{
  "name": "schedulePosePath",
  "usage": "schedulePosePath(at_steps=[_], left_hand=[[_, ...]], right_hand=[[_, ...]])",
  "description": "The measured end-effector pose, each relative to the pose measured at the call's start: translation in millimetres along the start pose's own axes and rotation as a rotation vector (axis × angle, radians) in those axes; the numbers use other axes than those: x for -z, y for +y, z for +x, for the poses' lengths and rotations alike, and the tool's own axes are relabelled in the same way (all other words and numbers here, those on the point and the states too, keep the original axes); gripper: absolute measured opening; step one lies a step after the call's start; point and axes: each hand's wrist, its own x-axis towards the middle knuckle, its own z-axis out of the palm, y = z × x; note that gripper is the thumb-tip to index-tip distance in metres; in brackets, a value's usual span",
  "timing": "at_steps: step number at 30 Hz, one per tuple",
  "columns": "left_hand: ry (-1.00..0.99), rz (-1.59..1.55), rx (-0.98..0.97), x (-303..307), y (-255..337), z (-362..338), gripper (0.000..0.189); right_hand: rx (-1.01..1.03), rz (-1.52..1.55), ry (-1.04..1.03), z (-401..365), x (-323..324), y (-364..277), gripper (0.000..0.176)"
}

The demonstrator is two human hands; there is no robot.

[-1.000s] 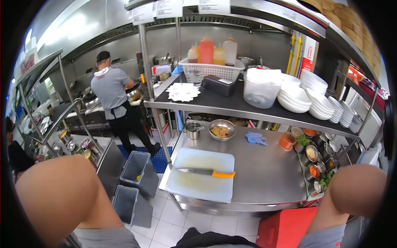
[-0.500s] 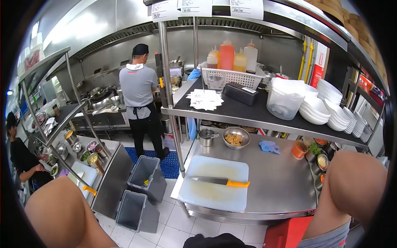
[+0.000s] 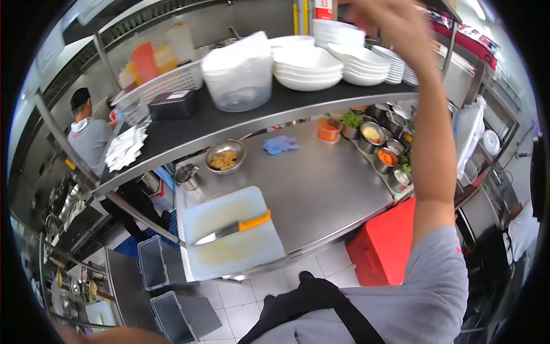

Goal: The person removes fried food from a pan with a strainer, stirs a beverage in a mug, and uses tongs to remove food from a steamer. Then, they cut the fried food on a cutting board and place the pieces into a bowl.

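Note:
My right hand (image 3: 392, 23) is raised at the top right, above the stacked white bowls (image 3: 349, 60) on the shelf; motion blur hides its fingers. Only a blurred bit of my left arm shows at the bottom left, with the hand out of sight. On the steel counter (image 3: 321, 189), a knife with an orange handle (image 3: 255, 221) lies on a white cutting board (image 3: 229, 252). Behind the board are a metal bowl of brownish food (image 3: 225, 156), a small metal pot (image 3: 188, 177) and a crumpled blue glove (image 3: 281, 145).
Metal containers of garnishes (image 3: 385, 160) line the counter's right side. The shelf (image 3: 229, 127) holds a clear tub (image 3: 238, 80), paper slips (image 3: 126, 148) and a bottle basket (image 3: 166, 87). A red bin (image 3: 381, 246) stands below, grey bins (image 3: 152, 261) at left. A person (image 3: 89, 135) stands beyond.
The view has swung to the right. My right arm has stretched up over the shelf, and my left arm has mostly dropped out of the frame.

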Motion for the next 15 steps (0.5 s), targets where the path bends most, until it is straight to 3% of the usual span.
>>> schedulePosePath(at_steps=[1,2,3,4,5,6,7,9,10,14,15], left_hand=[[-0.002,-0.018,0.019,-1.6,-22.4,-26.7,0.057],[-0.364,0.16,0.15,-7.8,-45.5,-50.7,0.053],[-0.731,0.314,0.261,-23.1,-71.0,-79.3,0.054],[-0.442,0.138,0.726,-72.7,-83.9,-116.8,0.051],[-0.621,0.219,0.716,-110.1,-99.2,-146.6,0.043],[-0.811,0.3,0.696,-151.7,-104.5,-164.2,0.036],[-0.891,0.251,0.758,-186.7,-110.1,-180.8,0.034],[-1.082,0.295,0.525,-240.3,-122.2,-198.5,0.037],[-1.095,0.304,0.503,-255.7,-132.8,-208.9,0.04],[-1.05,0.431,0.394,-304.2,-169.4,-229.0,0.052],[-1.059,0.415,0.386,-312.8,-177.2,-233.8,0.052]], right_hand=[[-0.153,-0.254,-0.108,22.2,-12.9,29.6,0.027],[-0.06,-0.242,-0.206,37.2,-26.7,80.8,0.028],[0.309,-0.385,-0.319,56.3,-43.3,141.5,0.028],[0.073,-0.676,-0.329,67.5,-66.1,171.4,0.026],[-0.099,-0.73,-0.781,82.1,-72.4,178.0,0.053],[0.208,-0.768,-0.701,86.0,-89.5,207.0,0.057],[0.158,-0.742,-0.747,91.6,-101.4,219.4,0.061],[0.099,-0.699,-0.801,93.0,-113.3,214.5,0.058],[0.053,-0.721,-0.705,78.2,-114.8,201.5,0.052],[-0.089,-0.596,-0.735,85.5,-108.5,195.6,0.044],[-0.142,-0.525,-0.713,90.3,-107.7,198.9,0.034]])
